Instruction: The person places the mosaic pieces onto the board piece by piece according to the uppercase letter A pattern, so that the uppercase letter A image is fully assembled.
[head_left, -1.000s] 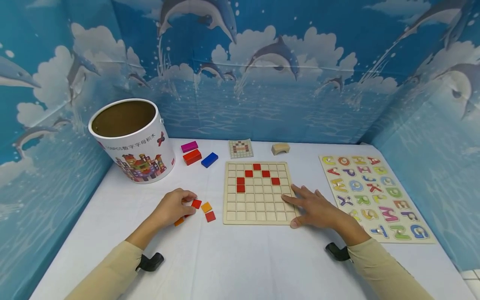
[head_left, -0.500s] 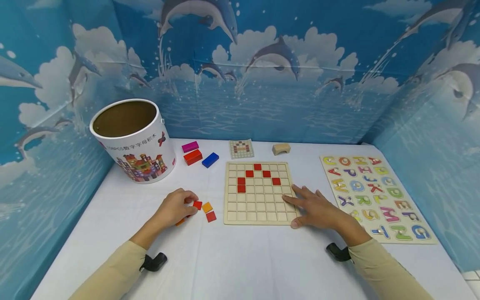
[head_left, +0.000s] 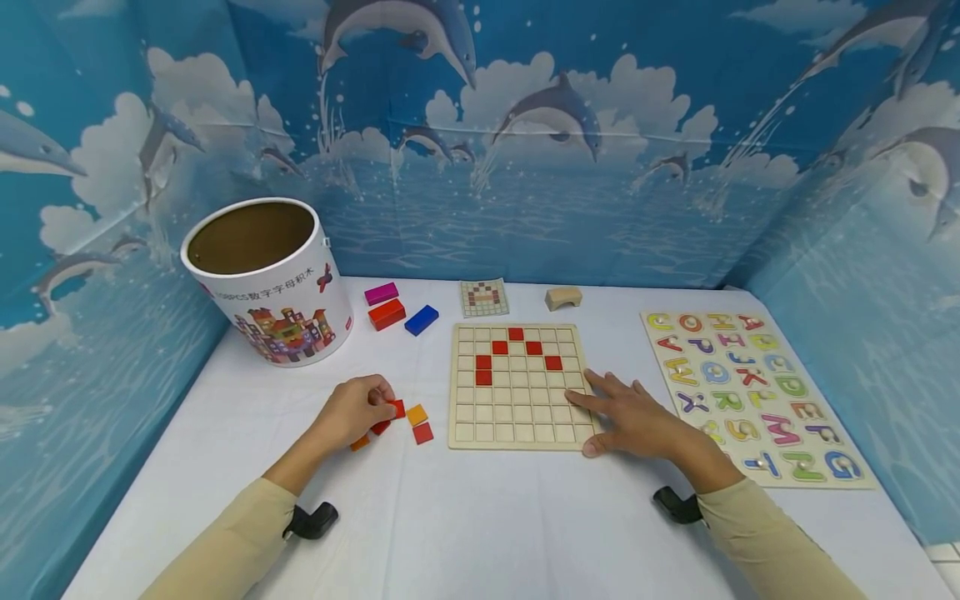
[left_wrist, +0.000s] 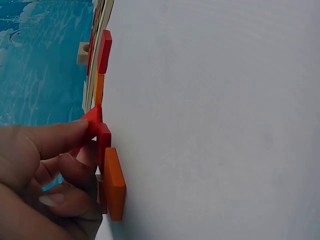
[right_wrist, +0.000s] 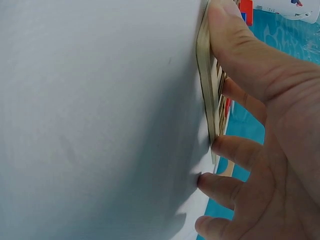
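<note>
We see the left hand [head_left: 352, 414] bent low, thumb and fingers pinching a tilted red tile [head_left: 398, 409] beside loose tiles [head_left: 423, 432], left of the board [head_left: 517, 413]. The right hand [head_left: 637, 417], fingers spread and gripping nothing, rests on the board's right edge. A white cloth [head_left: 480, 525] lies beneath; a blue dolphin curtain [head_left: 525, 225] hangs behind.

Head view looks from above the near side of the board [head_left: 517, 406], forward and down, wide. Left wrist: low, close, left of the board, facing forward, tipped sideways. Right wrist: same, near its right corner. All share the board.
</note>
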